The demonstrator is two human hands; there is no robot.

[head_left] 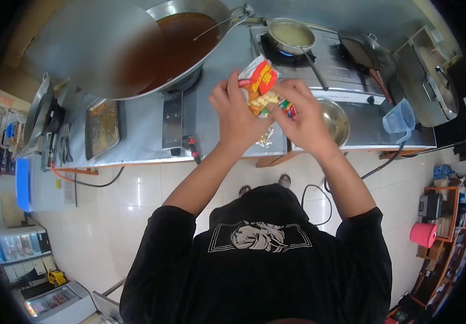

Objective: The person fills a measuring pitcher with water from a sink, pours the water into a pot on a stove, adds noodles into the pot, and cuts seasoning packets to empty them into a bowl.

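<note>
One colourful packet (265, 89) between two grips: the left hand (236, 110) closed on its left edge, the right hand (304, 116) pinching its right side.

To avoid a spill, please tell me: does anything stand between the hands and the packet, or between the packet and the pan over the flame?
Nothing visible does: the left hand and right hand both touch the packet. At the pan, its handle sticks out, right of the direct path.
</note>
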